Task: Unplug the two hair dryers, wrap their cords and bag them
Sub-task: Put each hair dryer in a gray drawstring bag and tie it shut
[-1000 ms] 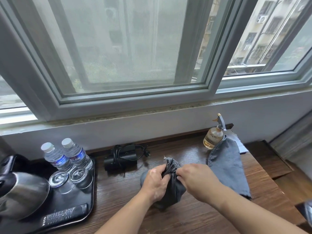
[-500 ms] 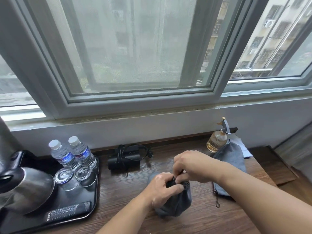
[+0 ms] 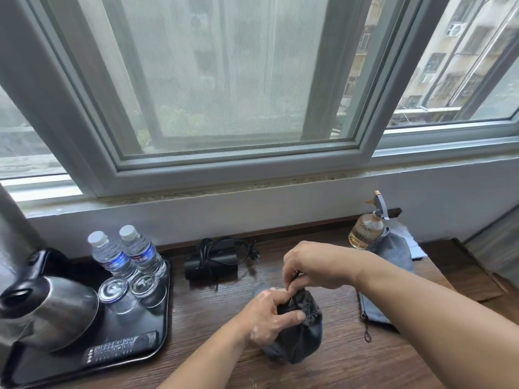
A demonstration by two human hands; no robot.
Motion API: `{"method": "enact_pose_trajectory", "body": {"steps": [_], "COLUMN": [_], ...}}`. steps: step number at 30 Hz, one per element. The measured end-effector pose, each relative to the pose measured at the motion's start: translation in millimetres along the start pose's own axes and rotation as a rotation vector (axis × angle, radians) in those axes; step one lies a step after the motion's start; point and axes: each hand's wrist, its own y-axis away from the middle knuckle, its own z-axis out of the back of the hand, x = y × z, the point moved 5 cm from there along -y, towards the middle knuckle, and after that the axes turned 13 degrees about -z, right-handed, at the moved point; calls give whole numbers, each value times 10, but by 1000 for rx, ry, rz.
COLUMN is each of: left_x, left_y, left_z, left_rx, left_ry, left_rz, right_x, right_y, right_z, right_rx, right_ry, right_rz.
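On your left a black tray (image 3: 134, 327) holds a kettle (image 3: 53, 313), water bottles (image 3: 112, 256), glasses (image 3: 113, 290) and a remote (image 3: 120, 349). A spray bottle (image 3: 365, 230) stands far right.

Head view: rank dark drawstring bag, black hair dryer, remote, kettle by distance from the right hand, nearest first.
1. Drawstring bag: in contact, directly below the right hand.
2. Black hair dryer: to the left, farther back.
3. Remote: farther left, at the front of the tray.
4. Kettle: far left edge.
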Motion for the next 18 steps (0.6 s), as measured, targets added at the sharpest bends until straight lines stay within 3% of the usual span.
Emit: {"method": "enact_pose_trajectory", "body": {"steps": [7,13,18], "left_x": [91,191,260], "left_y": [114,180,167], "left_z": [-5,13,17], "left_rx": [-84,-287,-466], "left_ry": [248,484,615], "left_rz": [-24,44,89], "right_x": [-368,-525,-480], "right_y": [-18,94,244], "right_z": [-205,-615,-771], "right_rx": [-86,-219,-425], "right_ry": [-420,-703,-718], "right_rz": [-206,-362,-445]}}
